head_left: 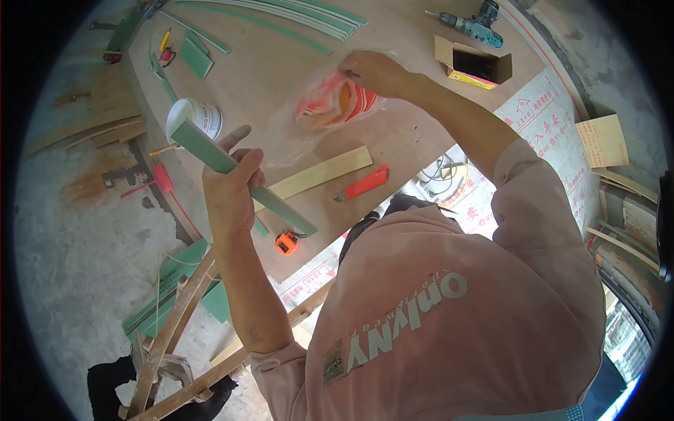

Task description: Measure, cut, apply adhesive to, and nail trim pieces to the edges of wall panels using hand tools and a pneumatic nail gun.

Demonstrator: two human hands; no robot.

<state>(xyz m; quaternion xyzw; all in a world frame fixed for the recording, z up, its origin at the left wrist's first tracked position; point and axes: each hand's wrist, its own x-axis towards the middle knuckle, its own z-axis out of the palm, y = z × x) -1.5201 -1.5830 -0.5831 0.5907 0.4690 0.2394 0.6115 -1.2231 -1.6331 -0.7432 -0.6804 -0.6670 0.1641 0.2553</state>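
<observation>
My left hand (235, 175) grips a narrow green board strip (284, 214) that slants from upper left to lower right. At the top centre, my right hand (365, 74) has its fingers pinched on a crumpled clear plastic bag (326, 105) with red and orange contents that I cannot make out. Below the bag lies a pale wood strip (323, 172), beside a red box cutter (361, 182). An orange tape measure (286, 243) rests near the board's front edge. A white bucket (203, 116) stands just above my left hand, partly behind the green strip.
The brown worktop (260, 77) carries long green strips (295, 21), a cordless drill (477, 28) and an open carton (477, 67). A wooden frame (175, 330) with green offcuts (151, 312) occupies the lower left. A red-handled tool (161, 175) lies beside the worktop's left edge.
</observation>
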